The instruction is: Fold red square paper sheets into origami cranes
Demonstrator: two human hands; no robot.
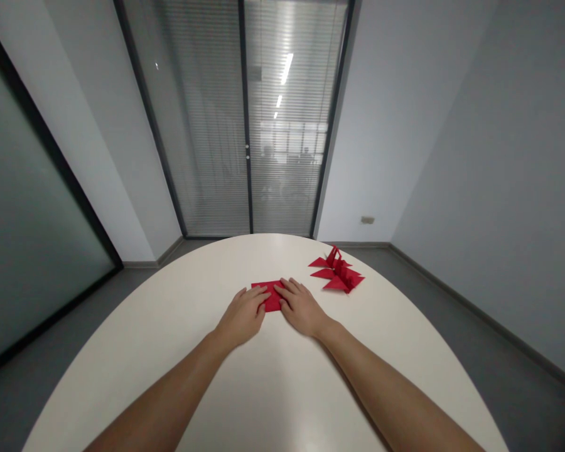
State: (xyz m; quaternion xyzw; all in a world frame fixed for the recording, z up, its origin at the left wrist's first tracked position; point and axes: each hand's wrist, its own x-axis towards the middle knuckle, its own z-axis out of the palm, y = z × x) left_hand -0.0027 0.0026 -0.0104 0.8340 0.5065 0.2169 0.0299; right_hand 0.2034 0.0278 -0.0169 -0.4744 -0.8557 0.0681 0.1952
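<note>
A folded sheet of red paper (273, 301) lies flat on the white table, partly covered by both hands. My left hand (243, 314) rests over its left side, palm down with the fingers stretched across it. From the right, my right hand (304, 309) presses flat on the paper's other side, fingers extended toward the middle. Neither hand grips the sheet. Several red origami cranes (341, 273) sit bunched together beyond my right hand, their wings and necks pointing different ways.
The round white table (216, 389) curves away on both sides. Past its far edge stands a glass partition with blinds (216, 157). A grey wall (499, 188) rises on the right, and a frosted glass panel (28, 220) is at the left.
</note>
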